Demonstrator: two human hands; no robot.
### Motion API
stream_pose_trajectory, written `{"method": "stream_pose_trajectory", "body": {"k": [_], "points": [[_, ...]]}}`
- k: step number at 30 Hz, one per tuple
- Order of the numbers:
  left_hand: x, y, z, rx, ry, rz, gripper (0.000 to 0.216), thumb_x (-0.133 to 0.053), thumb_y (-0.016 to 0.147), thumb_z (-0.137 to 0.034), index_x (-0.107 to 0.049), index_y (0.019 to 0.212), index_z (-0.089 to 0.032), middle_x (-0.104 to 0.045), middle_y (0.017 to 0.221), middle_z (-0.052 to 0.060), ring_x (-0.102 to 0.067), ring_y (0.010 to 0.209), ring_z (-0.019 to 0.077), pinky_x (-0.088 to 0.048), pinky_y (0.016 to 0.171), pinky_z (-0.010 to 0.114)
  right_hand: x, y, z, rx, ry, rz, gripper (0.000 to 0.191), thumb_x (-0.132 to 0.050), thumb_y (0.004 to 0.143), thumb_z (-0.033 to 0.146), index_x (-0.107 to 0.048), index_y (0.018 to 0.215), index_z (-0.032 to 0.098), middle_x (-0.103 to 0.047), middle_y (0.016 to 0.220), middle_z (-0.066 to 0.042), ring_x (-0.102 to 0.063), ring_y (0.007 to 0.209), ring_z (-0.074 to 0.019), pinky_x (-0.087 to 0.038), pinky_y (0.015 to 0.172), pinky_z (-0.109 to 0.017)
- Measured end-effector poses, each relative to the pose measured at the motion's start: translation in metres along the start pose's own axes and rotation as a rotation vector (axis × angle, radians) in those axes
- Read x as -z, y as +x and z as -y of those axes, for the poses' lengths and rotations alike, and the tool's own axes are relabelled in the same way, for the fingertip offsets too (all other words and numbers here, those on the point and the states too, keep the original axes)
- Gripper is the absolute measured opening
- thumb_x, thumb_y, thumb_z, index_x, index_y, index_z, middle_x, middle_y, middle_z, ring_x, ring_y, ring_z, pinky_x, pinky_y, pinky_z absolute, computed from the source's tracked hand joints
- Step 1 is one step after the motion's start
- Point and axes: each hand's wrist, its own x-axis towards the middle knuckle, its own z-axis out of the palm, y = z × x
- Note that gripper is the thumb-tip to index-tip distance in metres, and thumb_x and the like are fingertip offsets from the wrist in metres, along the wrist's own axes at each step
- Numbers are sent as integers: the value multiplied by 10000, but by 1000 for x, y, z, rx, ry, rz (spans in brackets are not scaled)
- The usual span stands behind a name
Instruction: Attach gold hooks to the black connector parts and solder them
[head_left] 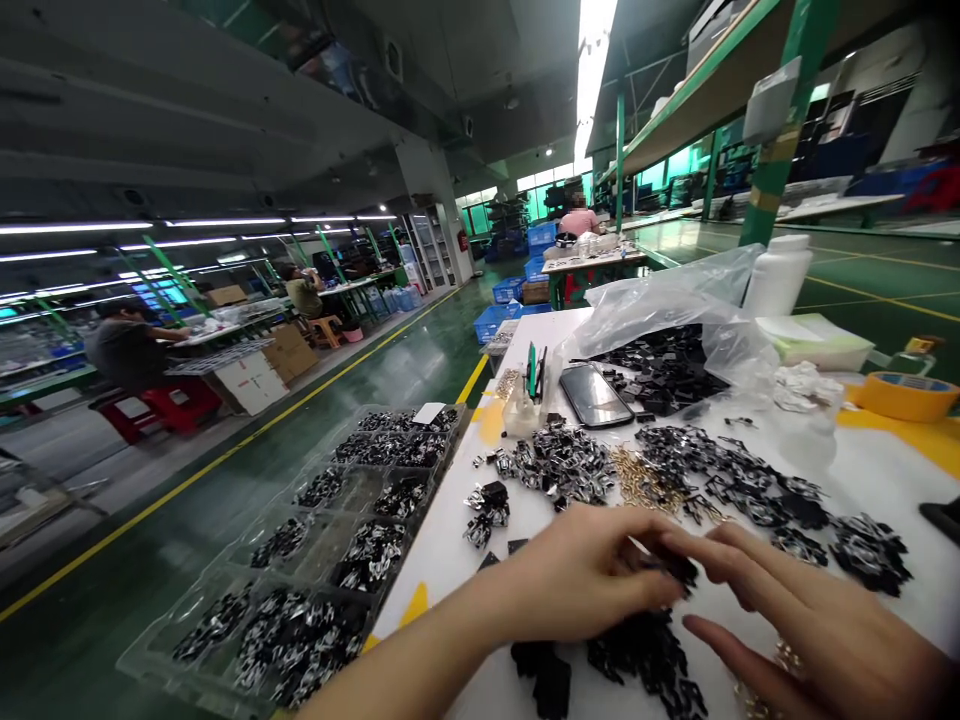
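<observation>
My left hand reaches in over the white tabletop, fingers curled and the thumb bent toward them. Dark pieces show around its fingertips, but what it grips is hidden. From the lower right comes my right hand, fingers stretched toward the left fingertips and thumb apart. Below both hands lies a heap of small black parts. Just beyond are a pile of black-and-silver metal clips, some brass-coloured pins and another spread of black-and-silver clips.
A divided clear plastic tray of clips stands left of the table. Farther back lie a phone, a plastic bag around black parts, and a roll of yellow tape. A white bottle stands behind; other people sit at distant benches.
</observation>
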Motion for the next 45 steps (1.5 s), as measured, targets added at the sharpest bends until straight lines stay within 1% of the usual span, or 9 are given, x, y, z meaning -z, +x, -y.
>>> {"method": "stream_pose_trajectory", "body": {"k": [8, 12, 16, 26, 30, 33, 39, 42, 45], "points": [[78, -30, 10, 384, 624, -355, 272, -397, 877, -255, -613, 1040, -234, -672, 1032, 65, -605, 889, 241, -443, 750, 344, 12, 4, -14, -262, 84, 16, 464, -381, 927, 426, -330, 1348, 238, -631, 872, -60, -638, 650, -170, -501, 508, -253], [78, -28, 26, 524, 728, -219, 218, -476, 781, -216, -689, 816, -238, -708, 814, 60, -625, 765, 250, -420, 650, 315, 22, 11, -22, -358, 58, -36, 450, -368, 924, 437, -357, 1319, 222, -613, 792, -23, -603, 552, -142, -474, 491, -264], [76, -21, 31, 577, 795, -166, 221, -479, 768, -248, -699, 788, -247, -717, 854, 63, -632, 790, 256, -411, 652, 310, 37, 15, -39, -495, -41, -59, 434, -378, 913, 435, -399, 1285, 213, -624, 761, -15, -601, 578, -161, -439, 484, -278], [80, -12, 25, 597, 836, -264, 287, -416, 836, -415, -641, 828, -238, -703, 882, 64, -627, 816, 294, -405, 627, 336, 17, -1, -59, -415, -292, 262, 87, -555, 798, 275, -556, 833, 195, -631, 796, -63, -599, 763, -250, -428, 542, -312], [58, -2, 12, 346, 556, -337, 244, -428, 877, -409, -603, 902, -240, -685, 876, 14, -617, 794, 209, -430, 683, 299, 12, -1, -52, -404, -298, 276, 108, -547, 742, 153, -527, 843, 188, -623, 730, -59, -586, 739, -245, -403, 523, -300], [34, 3, 5, 181, 185, -232, 195, -466, 887, -366, -605, 927, -234, -659, 823, -2, -602, 773, 166, -450, 677, 265, 15, 0, -53, -407, -278, 266, 151, -515, 716, 88, -509, 832, 183, -606, 685, -59, -579, 707, -245, -379, 505, -297], [2, 10, 8, 234, -523, -49, 313, -524, 882, -345, -520, 1165, -212, -612, 1042, 66, -615, 850, 160, -514, 706, 279, 25, 10, -43, -386, -133, 188, 89, -457, 818, 142, -472, 882, 201, -575, 744, -33, -564, 699, -188, -422, 550, -280], [-8, 13, 12, 322, -795, 27, 392, -521, 890, -341, -472, 1245, -182, -590, 1138, 107, -638, 877, 162, -522, 776, 306, 26, 20, -22, -328, 153, 83, 130, -416, 882, 157, -449, 994, 215, -575, 822, -22, -562, 744, -142, -464, 641, -247], [-11, 16, 13, 337, -880, 41, 322, -554, 880, -314, -561, 1161, -157, -633, 975, 64, -639, 792, 122, -512, 789, 273, 24, 27, -4, -228, 490, 40, 230, -421, 875, 99, -435, 1059, 237, -584, 883, -19, -560, 813, -136, -476, 711, -250]]}}
